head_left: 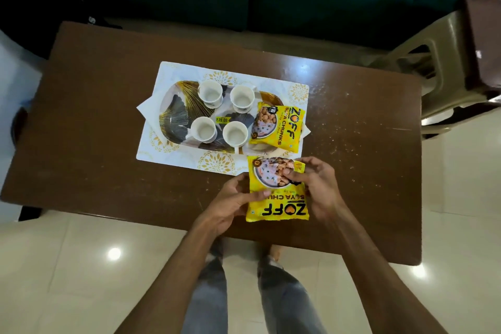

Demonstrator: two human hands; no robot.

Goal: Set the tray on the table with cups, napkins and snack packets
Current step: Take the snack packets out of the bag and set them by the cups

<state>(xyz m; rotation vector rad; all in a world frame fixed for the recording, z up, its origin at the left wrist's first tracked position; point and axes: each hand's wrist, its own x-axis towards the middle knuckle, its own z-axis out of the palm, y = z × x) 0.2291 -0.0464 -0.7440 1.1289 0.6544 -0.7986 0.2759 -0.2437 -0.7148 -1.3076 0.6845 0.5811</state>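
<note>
Two hands grip one packet (282, 209) by its sides, our left hand (233, 200) and right hand (318, 184), above the table (95, 130), just beside the mat (295, 89). A second packet (276, 127) lies on the tray (173, 114), right end, beside four cups (210, 93).

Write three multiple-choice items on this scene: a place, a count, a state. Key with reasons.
1. Where does the free packet lie?
A. on the right end of the tray
B. in a drawer
C. on a shelf
2. How many cups stand on the tray?
A. two
B. four
C. six
3. The held packet is:
A. gripped by the left hand and right hand
B. lying untouched
C. stuffed in a cup
Key: 1 A, it overlaps the tray beside the cups; 2 B, two rows of two; 3 A, fingers of both hands curl round it.
</note>
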